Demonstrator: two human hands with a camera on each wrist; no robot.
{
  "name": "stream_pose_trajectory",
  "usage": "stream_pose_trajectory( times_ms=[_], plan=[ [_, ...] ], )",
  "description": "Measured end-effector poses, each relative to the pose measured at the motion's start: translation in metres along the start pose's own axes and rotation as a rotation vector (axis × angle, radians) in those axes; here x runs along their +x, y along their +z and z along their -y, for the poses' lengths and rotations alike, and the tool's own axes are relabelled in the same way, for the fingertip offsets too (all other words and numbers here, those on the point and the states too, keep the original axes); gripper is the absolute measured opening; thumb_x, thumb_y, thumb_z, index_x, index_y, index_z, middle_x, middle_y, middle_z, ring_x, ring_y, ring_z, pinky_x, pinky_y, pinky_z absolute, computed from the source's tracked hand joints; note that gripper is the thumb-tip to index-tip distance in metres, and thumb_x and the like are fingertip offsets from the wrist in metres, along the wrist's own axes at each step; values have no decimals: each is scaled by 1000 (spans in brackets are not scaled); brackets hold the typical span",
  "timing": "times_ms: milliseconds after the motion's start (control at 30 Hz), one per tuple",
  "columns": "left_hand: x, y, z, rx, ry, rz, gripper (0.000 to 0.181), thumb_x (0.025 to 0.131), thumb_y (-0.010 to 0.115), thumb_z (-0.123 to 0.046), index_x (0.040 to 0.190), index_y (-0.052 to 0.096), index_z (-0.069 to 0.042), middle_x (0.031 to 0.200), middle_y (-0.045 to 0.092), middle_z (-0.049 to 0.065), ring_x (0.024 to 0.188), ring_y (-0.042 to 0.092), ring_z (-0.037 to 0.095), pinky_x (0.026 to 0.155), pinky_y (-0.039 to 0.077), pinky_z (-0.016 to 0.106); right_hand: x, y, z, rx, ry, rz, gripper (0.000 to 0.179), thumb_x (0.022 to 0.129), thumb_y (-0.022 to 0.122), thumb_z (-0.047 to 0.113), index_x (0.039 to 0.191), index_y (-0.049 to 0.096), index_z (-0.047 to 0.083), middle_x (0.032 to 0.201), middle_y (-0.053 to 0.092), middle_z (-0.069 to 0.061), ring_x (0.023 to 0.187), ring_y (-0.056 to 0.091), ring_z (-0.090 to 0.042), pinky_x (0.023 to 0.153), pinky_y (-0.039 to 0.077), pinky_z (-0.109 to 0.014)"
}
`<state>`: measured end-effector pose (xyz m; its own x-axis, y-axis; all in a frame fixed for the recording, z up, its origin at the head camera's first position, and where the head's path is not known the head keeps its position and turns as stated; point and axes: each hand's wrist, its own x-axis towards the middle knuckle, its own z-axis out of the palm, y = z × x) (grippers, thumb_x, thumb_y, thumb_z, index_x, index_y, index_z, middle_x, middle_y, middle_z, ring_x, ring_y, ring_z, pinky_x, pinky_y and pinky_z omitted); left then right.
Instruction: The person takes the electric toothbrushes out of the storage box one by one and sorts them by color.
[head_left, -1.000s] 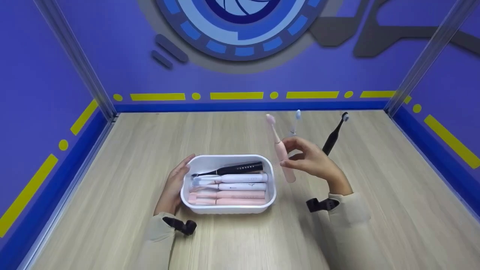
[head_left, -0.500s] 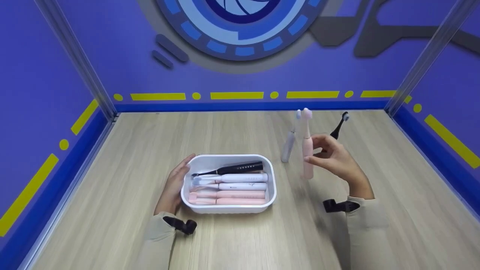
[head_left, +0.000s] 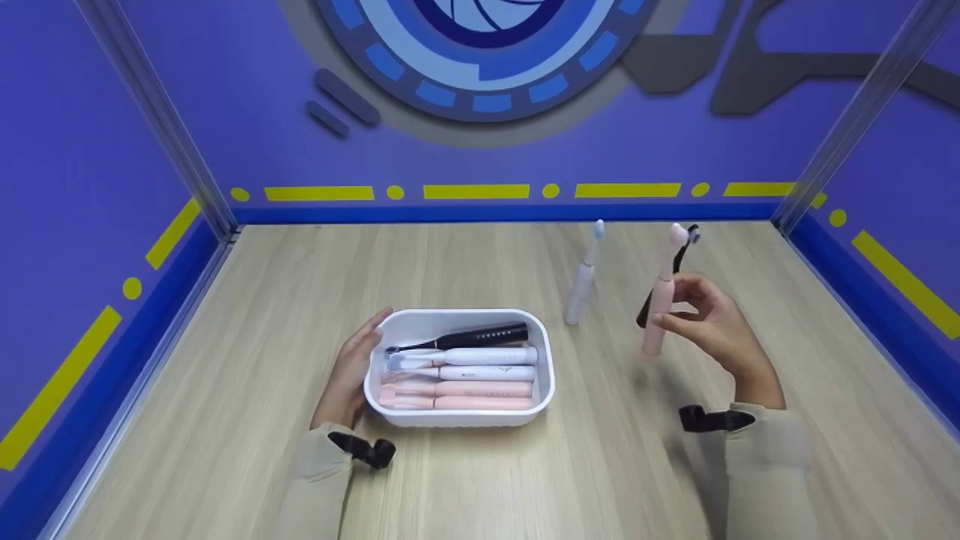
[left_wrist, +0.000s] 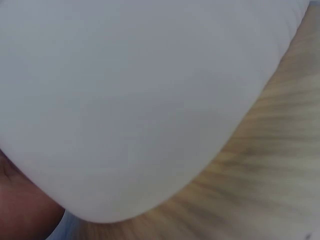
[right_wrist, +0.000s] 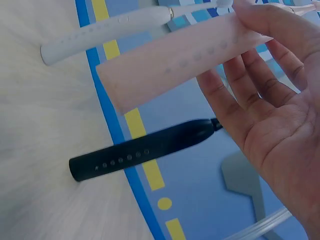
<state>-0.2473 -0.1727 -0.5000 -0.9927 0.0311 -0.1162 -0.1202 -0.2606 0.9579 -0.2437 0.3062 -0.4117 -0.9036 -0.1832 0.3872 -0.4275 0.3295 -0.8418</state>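
My right hand point(head_left: 712, 322) pinches a pink electric toothbrush point(head_left: 658, 311) between thumb and fingers, brush head up. In the right wrist view its handle point(right_wrist: 165, 67) slants past my fingers. Behind it, a black electric toothbrush point(right_wrist: 145, 150) stands on the table, partly covered by the pink one in the head view. A white electric toothbrush point(head_left: 580, 292) stands upright to the left. My left hand point(head_left: 351, 375) rests along the left end of a white bin point(head_left: 459, 420), fingers fairly straight against its wall. The bin's wall point(left_wrist: 140, 110) fills most of the left wrist view.
Inside the bin lie one black toothbrush point(head_left: 484, 336), two white toothbrushes point(head_left: 491, 356) and two pink toothbrushes point(head_left: 484, 403), side by side. Blue-purple panels point(head_left: 480, 165) wall the wooden table point(head_left: 322, 270) at the back and both sides.
My right hand has carried the pink toothbrush rightward, from beside the bin, past the standing white toothbrush, to in front of the black one. The left hand and bin have stayed put.
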Motion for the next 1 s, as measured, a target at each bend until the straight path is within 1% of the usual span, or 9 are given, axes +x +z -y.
stream_pose_trajectory(
  times_ms=[133, 367, 500, 700, 800, 1000],
  plan=[
    [0, -1, 0, 16, 9, -3, 46, 102, 28, -8, 148, 36, -6, 156, 30, 12, 144, 28, 26, 120, 22, 41, -3, -8, -7, -10, 16, -43, 45, 78, 73, -6, 118, 51, -5, 104, 58, 4, 98, 59, -5, 82, 53, -14],
    [1, 0, 0, 38, 11, -9, 46, 102, 29, -9, 147, 37, -6, 157, 30, 11, 145, 27, 27, 120, 22, 41, -10, -22, -19, -5, 72, -136, 46, 81, 72, -2, 121, 51, 4, 108, 57, 6, 99, 57, -5, 81, 52, -11],
    [1, 0, 0, 32, 8, -11, 46, 102, 29, -9, 147, 37, -6, 156, 30, 11, 145, 28, 27, 120, 22, 42, -14, -30, -28, 31, 93, -209, 46, 81, 72, -3, 121, 51, 8, 111, 56, 6, 102, 55, -6, 81, 50, -9],
    [0, 1, 0, -2, 15, 0, 46, 102, 30, -8, 147, 37, -5, 155, 32, 14, 143, 30, 27, 120, 23, 42, -19, -43, -45, 86, 132, -333, 46, 80, 71, -6, 117, 53, 14, 105, 57, 6, 98, 55, -6, 75, 50, -8],
    [0, 1, 0, -7, 16, 4, 47, 101, 31, -7, 147, 37, -6, 154, 33, 14, 142, 31, 27, 119, 24, 42, -21, -47, -51, 69, 166, -384, 45, 80, 71, -6, 116, 52, 15, 104, 57, 7, 98, 54, -5, 77, 48, -7],
    [-1, 0, 0, 11, 20, 8, 48, 100, 30, -7, 148, 36, -5, 154, 33, 15, 141, 32, 27, 119, 24, 42, -22, -50, -57, -22, 255, -500, 46, 81, 73, 0, 118, 51, 16, 103, 58, 12, 100, 52, -3, 82, 42, -8]
  ],
)
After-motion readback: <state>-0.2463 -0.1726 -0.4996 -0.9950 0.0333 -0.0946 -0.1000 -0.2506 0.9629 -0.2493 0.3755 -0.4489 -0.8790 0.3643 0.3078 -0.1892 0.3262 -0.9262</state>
